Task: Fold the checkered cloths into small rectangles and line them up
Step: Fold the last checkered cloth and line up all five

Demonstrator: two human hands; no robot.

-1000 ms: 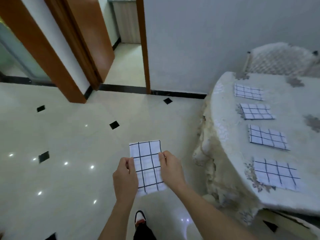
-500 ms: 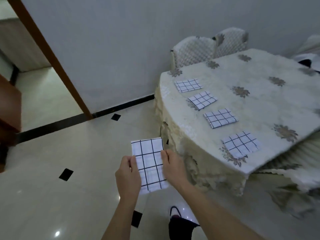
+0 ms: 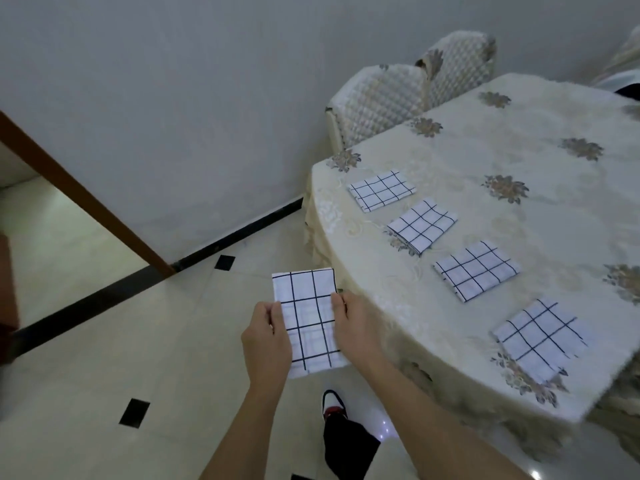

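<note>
Both hands, left hand and right hand, pinch the folded checkered cloth by its side edges. Four folded cloths line the table at right.

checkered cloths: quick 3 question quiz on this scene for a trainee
1. How many folded cloths lie in the row on the table?
2. What has a grip on the held cloth? A one hand, B both hands, C neither.
3. True or false: the held cloth rests on the table.
Key: 1 four; 2 B, left hand and right hand pinch its side edges; 3 false, it is in the air, off the table.
</note>
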